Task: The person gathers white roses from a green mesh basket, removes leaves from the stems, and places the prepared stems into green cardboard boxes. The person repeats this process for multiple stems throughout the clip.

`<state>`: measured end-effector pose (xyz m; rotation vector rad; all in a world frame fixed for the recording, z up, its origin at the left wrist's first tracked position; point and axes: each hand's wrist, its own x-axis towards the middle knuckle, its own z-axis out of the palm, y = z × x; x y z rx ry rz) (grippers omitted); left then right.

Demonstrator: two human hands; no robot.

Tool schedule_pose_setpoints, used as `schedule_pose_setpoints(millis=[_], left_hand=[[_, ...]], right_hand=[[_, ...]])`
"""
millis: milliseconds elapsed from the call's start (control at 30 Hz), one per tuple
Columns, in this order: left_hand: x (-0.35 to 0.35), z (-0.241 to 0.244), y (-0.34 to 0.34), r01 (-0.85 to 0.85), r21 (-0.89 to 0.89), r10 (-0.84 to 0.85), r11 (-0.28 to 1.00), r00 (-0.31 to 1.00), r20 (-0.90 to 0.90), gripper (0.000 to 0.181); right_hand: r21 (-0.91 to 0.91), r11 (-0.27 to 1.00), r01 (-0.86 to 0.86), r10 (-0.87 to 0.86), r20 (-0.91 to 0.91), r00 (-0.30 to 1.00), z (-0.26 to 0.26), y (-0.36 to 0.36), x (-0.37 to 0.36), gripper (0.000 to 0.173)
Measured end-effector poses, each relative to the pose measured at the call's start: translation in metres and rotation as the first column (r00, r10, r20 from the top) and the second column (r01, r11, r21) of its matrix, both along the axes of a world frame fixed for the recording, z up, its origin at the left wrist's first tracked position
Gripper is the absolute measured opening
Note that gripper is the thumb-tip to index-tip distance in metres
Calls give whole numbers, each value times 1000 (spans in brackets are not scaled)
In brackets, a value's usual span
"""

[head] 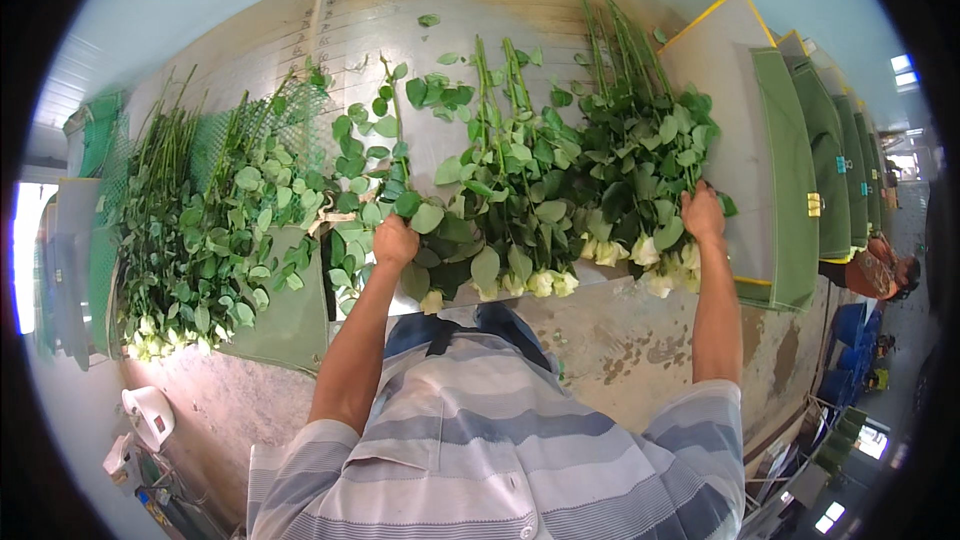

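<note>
My left hand (pixel 396 240) is closed around a leafy rose stem (pixel 399 120), whose cut end points away from me. At the right side of a bunch of white roses (pixel 645 135), my right hand (pixel 703 214) has its fingers curled around a stem among the leaves. That grip is partly hidden by foliage. Between my hands lies another group of cream-white roses (pixel 517 187), with their blooms (pixel 551 283) toward me. All of these rest on a metal-topped table (pixel 360 22) marked with lines and numbers.
At left, more white roses (pixel 176 240) lie on green netting (pixel 296 109) and green cloth. Upright panels with green fabric (pixel 784 180) and clips stand on the right. Loose leaves (pixel 428 20) dot the table. Beyond are another person (pixel 874 270), blue bins (pixel 847 349) and a white container (pixel 148 416).
</note>
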<state>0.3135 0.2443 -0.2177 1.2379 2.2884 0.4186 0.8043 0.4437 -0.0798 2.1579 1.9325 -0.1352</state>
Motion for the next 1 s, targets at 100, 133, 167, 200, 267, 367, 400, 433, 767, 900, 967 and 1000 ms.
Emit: schedule_pose_setpoints(millis=[100, 133, 167, 200, 267, 367, 400, 433, 767, 900, 967, 1000], left_hand=[[-12, -11, -8, -25, 33, 24, 999, 999, 33, 19], [-16, -13, -12, -14, 17, 13, 1000, 999, 42, 19], [-18, -13, -11, 11, 10, -12, 1000, 998, 58, 19], [-21, -12, -10, 37, 6, -37, 999, 997, 74, 20], [-32, -10, -14, 24, 107, -41, 994, 985, 166, 24], [-28, 17, -11, 43, 291, -122, 956, 958, 260, 28], [-20, 28, -6, -98, 322, -56, 942, 898, 436, 25], [-8, 39, 3, -235, 310, -3, 921, 793, 610, 23], [149, 206, 59, 19, 453, -420, 892, 408, 811, 24], [141, 204, 55, 99, 355, -354, 930, 508, 786, 29], [119, 176, 47, 25, 296, -263, 955, 532, 805, 28], [107, 161, 39, 6, 262, -224, 965, 537, 813, 27]], right_hand=[[211, 975, -65, 78, -52, 996, 19, -13, -25, 59], [164, 986, -19, 28, -54, 998, 47, -22, -51, 61], [216, 975, -56, 71, -63, 995, 62, -30, -57, 60], [269, 959, -91, 114, -70, 991, 72, -38, -59, 59], [381, 921, -75, 145, -158, 977, 95, -56, -80, 53], [401, 915, 41, 217, -575, 789, 92, -89, -114, 44], [349, 936, 46, 222, -686, 693, 84, -100, -129, 46], [256, 967, -16, 219, -791, 572, 78, -116, -151, 47], [225, 972, -70, 234, -953, 194, 111, -167, -153, 41], [604, 796, 21, 456, -622, 637, 209, -160, -54, 47], [814, 578, -65, 456, -256, 852, 257, -135, -5, 48], [829, 558, 11, 365, -258, 895, 271, -121, 17, 47]])
